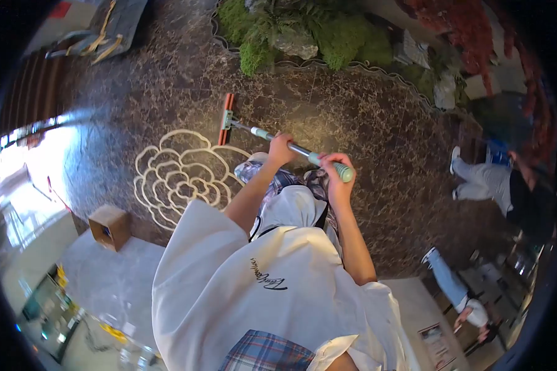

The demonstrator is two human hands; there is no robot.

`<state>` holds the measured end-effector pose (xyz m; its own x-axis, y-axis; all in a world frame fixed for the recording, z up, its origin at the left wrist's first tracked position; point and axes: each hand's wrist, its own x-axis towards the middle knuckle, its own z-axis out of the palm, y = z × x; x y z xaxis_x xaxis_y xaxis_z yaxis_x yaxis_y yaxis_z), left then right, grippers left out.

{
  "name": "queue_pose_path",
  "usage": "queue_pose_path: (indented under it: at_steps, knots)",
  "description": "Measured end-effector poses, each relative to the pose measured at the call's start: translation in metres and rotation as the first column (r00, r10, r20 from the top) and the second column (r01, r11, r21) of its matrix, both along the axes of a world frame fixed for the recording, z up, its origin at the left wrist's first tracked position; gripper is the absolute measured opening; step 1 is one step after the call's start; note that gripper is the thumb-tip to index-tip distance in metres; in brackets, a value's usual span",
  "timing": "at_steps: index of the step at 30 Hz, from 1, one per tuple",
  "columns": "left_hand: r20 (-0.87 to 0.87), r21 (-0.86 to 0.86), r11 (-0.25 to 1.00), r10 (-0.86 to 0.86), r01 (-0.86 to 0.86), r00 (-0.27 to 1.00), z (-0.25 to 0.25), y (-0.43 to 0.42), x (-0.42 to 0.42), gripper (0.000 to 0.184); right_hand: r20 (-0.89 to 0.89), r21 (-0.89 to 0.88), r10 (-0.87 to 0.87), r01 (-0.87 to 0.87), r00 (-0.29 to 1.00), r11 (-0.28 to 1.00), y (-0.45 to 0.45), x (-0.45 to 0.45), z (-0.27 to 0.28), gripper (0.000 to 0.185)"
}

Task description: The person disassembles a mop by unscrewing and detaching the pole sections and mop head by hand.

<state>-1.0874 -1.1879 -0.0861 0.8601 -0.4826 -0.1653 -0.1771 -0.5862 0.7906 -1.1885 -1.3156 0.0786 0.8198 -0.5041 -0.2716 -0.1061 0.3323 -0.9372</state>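
Note:
Both my hands are wrapped round the pole of a long-handled floor squeegee (301, 150). My left hand (281, 150) is closed on the metal shaft, below a pale green collar. Near the top end, my right hand (336, 167) grips the pale green handle, whose rounded tip sticks out past the fingers. The squeegee's narrow orange-red head (226, 119) rests on the dark marbled floor (377, 130), pointing ahead and left. Its lower end is beside a pale flower pattern (182, 179) on the floor. My feet stand just below the pole.
A moss-and-rock planting (303, 37) with a wavy border lies ahead. A cardboard box (109, 227) sits on a grey surface (105, 272) at left. To the right are a person in grey trousers (486, 182) and, lower, another in light-blue trousers (447, 278).

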Motion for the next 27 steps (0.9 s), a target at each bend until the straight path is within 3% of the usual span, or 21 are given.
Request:
queue_pose_path:
  at_steps: [2,4,6,8,11,13,14,18,21,24,26,27]
  knots:
    - [0.039,-0.051,0.996,0.071,-0.069,0.997,-0.009,-0.045,-0.019,0.005,-0.078,0.021,-0.050,0.052,0.996,0.998,-0.043,-0.011,0.003,0.012]
    - [0.003,-0.006,0.998,0.070,-0.070,0.998,-0.017,-0.097,-0.042,0.007,0.039,0.005,-0.089,0.089,0.995,0.996,-0.088,-0.024,0.010,0.012]
    - [-0.001,-0.148,0.988,0.047,-0.047,0.999,0.000,-0.149,-0.064,0.009,0.058,0.012,-0.120,0.119,0.991,0.993,-0.137,-0.041,0.022,0.012]
    - [-0.125,-0.085,0.994,0.052,-0.063,0.991,0.017,-0.208,-0.086,0.011,0.070,-0.061,-0.118,0.122,0.991,0.991,-0.188,-0.058,0.032,0.014]
    - [-0.085,-0.233,0.968,0.076,-0.094,0.993,0.027,-0.281,-0.117,0.010,0.083,-0.113,-0.142,0.151,0.986,0.982,-0.248,-0.084,0.052,0.016]
    - [-0.053,-0.420,0.905,0.046,-0.064,0.998,0.034,-0.321,-0.131,0.022,0.096,-0.163,-0.159,0.173,0.983,0.971,-0.273,-0.098,0.068,0.013]
    - [-0.052,-0.433,0.899,0.043,-0.061,0.998,0.035,-0.335,-0.135,0.022,0.106,-0.179,-0.174,0.191,0.979,0.965,-0.282,-0.105,0.073,0.012]
    - [-0.039,-0.544,0.837,-0.100,0.063,0.994,0.037,-0.380,-0.150,0.026,0.150,-0.269,-0.185,0.220,0.971,0.938,-0.294,-0.125,0.088,0.010]
    - [-0.186,-0.568,0.799,-0.360,0.199,0.914,0.060,-0.377,-0.144,0.023,0.098,-0.321,-0.304,0.319,0.948,0.891,-0.281,-0.130,0.097,0.012]
    - [-0.046,-0.666,0.688,-0.423,0.287,0.905,0.055,-0.373,-0.149,0.025,0.113,-0.459,-0.265,0.286,0.958,0.841,-0.260,-0.138,0.107,0.010]
    - [0.002,-0.615,0.700,-0.459,0.363,0.888,0.069,-0.361,-0.148,0.020,0.150,-0.525,-0.214,0.261,0.965,0.810,-0.241,-0.144,0.113,0.008]
    - [0.019,-0.685,0.641,-0.461,0.348,0.887,0.072,-0.354,-0.151,0.027,0.176,-0.559,-0.166,0.238,0.970,0.795,-0.230,-0.144,0.121,0.008]
